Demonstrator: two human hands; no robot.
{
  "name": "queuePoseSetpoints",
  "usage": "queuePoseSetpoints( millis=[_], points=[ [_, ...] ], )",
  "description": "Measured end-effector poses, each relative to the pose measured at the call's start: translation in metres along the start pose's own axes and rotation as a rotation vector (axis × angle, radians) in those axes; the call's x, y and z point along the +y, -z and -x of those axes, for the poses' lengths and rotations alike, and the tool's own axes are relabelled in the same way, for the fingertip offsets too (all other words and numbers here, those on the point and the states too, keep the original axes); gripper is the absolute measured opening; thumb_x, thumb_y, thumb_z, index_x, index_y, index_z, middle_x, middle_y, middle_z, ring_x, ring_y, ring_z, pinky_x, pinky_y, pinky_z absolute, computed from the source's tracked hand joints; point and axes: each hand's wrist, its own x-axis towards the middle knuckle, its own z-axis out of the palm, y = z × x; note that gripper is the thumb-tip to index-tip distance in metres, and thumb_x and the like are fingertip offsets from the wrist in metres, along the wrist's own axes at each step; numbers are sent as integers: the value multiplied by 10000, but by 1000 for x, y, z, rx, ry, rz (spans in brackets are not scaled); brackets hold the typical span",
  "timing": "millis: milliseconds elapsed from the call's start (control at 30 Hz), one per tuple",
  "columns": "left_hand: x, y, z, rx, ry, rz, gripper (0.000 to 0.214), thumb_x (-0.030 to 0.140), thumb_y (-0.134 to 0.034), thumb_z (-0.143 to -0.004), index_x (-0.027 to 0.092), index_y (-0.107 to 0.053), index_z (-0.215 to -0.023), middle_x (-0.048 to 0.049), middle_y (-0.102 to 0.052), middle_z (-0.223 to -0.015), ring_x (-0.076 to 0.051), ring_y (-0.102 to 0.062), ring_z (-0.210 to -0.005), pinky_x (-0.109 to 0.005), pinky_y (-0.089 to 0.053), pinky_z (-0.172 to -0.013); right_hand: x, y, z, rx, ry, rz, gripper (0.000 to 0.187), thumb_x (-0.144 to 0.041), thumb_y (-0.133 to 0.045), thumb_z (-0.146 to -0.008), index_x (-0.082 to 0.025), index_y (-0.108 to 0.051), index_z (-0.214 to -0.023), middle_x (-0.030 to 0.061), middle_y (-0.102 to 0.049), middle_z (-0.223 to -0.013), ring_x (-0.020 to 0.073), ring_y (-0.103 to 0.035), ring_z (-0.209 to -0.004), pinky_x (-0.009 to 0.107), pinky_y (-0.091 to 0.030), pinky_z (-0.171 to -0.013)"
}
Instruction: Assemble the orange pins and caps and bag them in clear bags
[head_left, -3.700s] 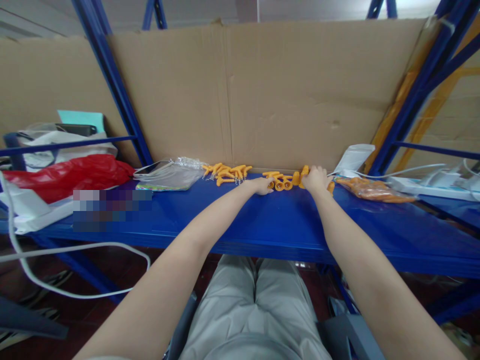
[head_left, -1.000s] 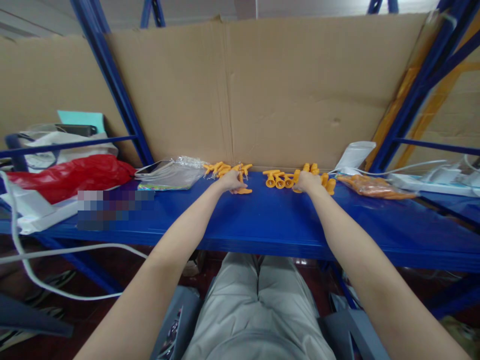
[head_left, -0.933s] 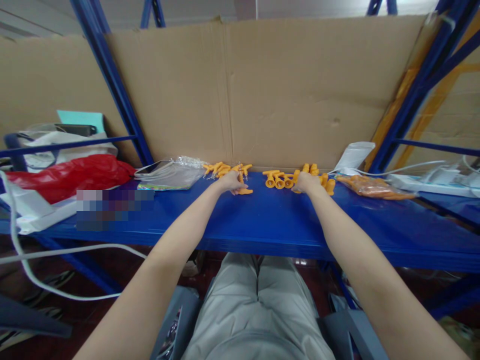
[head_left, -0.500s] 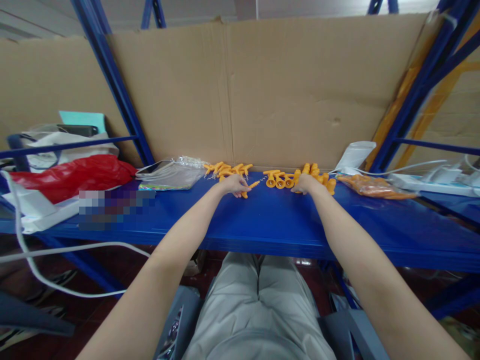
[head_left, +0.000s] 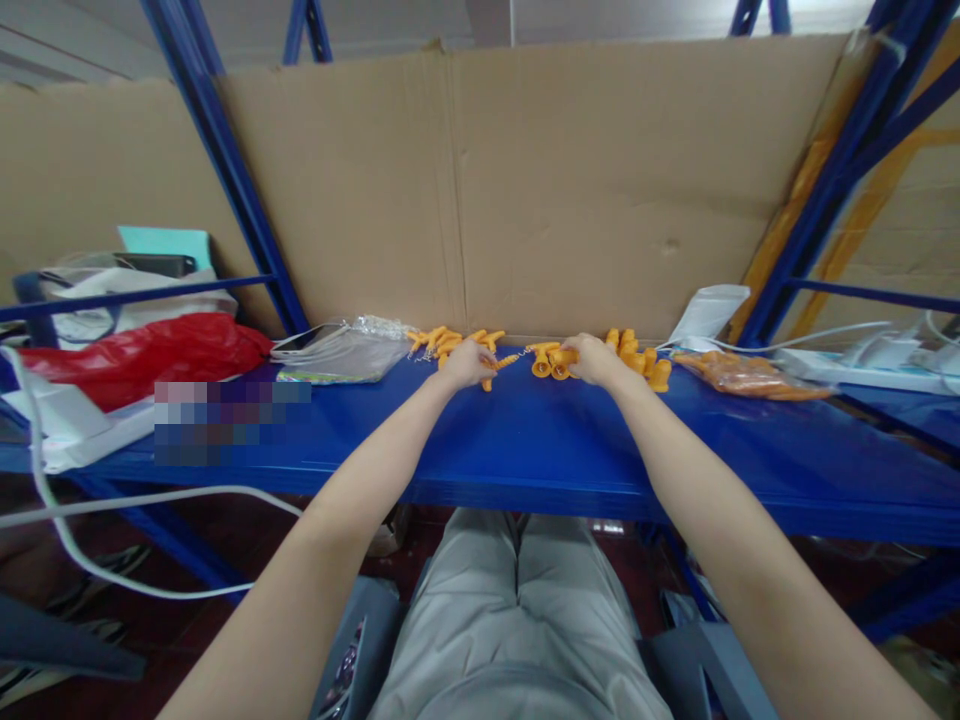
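Orange cap point(head_left: 564, 356), pinched in my right hand point(head_left: 591, 360), comes left, nearing the spiral-tipped handle point(head_left: 507, 361) my left hand point(head_left: 471, 366) grips.

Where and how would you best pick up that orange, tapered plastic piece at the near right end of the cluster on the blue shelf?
Probably around the upper body of the orange, tapered plastic piece, coming from above and the near right: it appears to stand wide end down, and other orange pieces crowd its left side.
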Motion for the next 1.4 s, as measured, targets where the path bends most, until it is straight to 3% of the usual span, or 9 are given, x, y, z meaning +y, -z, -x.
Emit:
queuePoseSetpoints(
  millis=[333, 733, 933, 1100, 1233, 1300, 1400],
  points=[
    [2, -7, 1, 37, -91, -158, 259, 187, -695, -795, 168, -800, -1031, -105, -738, -1120, -263, -631, -1115, -351, -490, -989, 1, -8, -6, -16, 114, -64, 480, -102, -613, -841, -252, -660, -1295, 63, -656, -1345, 224, -590, -1257, 361, -437, -1047],
    [-6, -11, -2, 35, -121, -119, 206, 167, -693, -790, 149, -798, -966, -115, -753, -1075, -262, -640, -1094, -368, -491, -993, 8, -14, -11, 37, 116, -117, 493, -65, -636, -802, -220, -688, -1268, 79, -679, -1306, 234, -625, -1209, 360, -450, -1050],
    [-4, -16, -3, 178, -165, -89, 135, 156, -717, -778, 179, -791, -887, -90, -700, -947, -259, -650, -1035, -381, -511, -964, 5, -19, -15, 97, 316, -179, 435, -92, -632, -846, -211, -702, -1259, 99, -695, -1120, 227, -669, -1046, 332, -496, -954],
    [5, -19, 2, 276, -145, -23, 147, 154, -709, -796, 174, -776, -926, -90, -606, -1046, -242, -649, -1039, -383, -501, -996, -1, -26, -12, 164, 370, -177, 451, -114, -601, -875, -235, -673, -1303, 92, -628, -1099, 219, -664, -984, 323, -498, -919],
    [7, -19, 3, 334, -152, 16, 160, 125, -686, -810, 166, -763, -944, -114, -600, -1212, -228, -637, -1108, -362, -482, -1029, -6, -26, -10, 137, 362, -189, 449, -108, -581, -889, -176, -650, -1327, 126, -613, -1125, 245, -656, -1032, 359, -485, -958],
    [7, -18, 2, 326, -148, 22, 160, 131, -687, -813, 162, -763, -950, -119, -661, -1166, -236, -648, -1102, -359, -490, -1010, -8, -25, -10, 120, 343, -214, 455, -90, -590, -877, -149, -647, -1324, 141, -620, -1144, 253, -653, -1063, 373, -478, -982],
    [6, -15, 0, 238, -117, 42, 156, 143, -693, -812, 159, -766, -950, -84, -749, -901, -230, -705, -941, -344, -523, -922, -7, -24, -12, 122, 306, -316, 525, -64, -663, -812, -144, -632, -1329, 140, -644, -1172, 255, -644, -1110, 386, -474, -1010]
  ],
)
